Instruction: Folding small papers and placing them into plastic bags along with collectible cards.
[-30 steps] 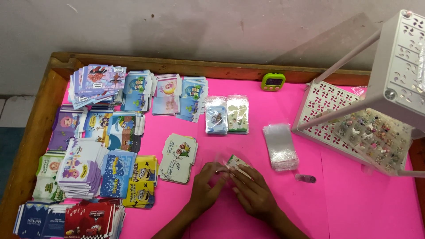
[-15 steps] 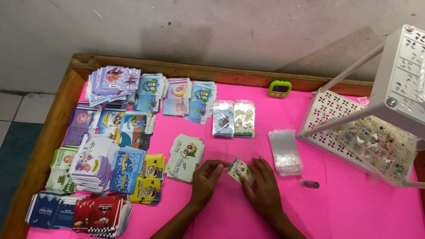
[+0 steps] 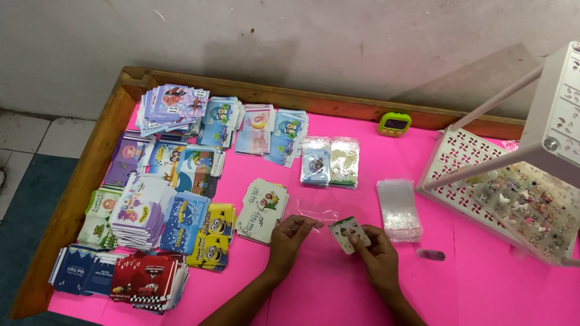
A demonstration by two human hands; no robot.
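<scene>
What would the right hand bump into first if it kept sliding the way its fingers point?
The right hand, holding a small card, points up and left toward the clear plastic sleeve held by the left hand. It would probably meet that sleeve first, though the exact line is hard to judge.

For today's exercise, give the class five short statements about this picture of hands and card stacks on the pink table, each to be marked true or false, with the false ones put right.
1. The right hand holds a small card. True.
2. The left hand pinches a clear sleeve. True.
3. The table is covered in blue. False: it is pink.
4. The stack of clear sleeves lies left of both hands. False: it lies to the right of them.
5. A green timer sits near the far wooden edge. True.
</scene>
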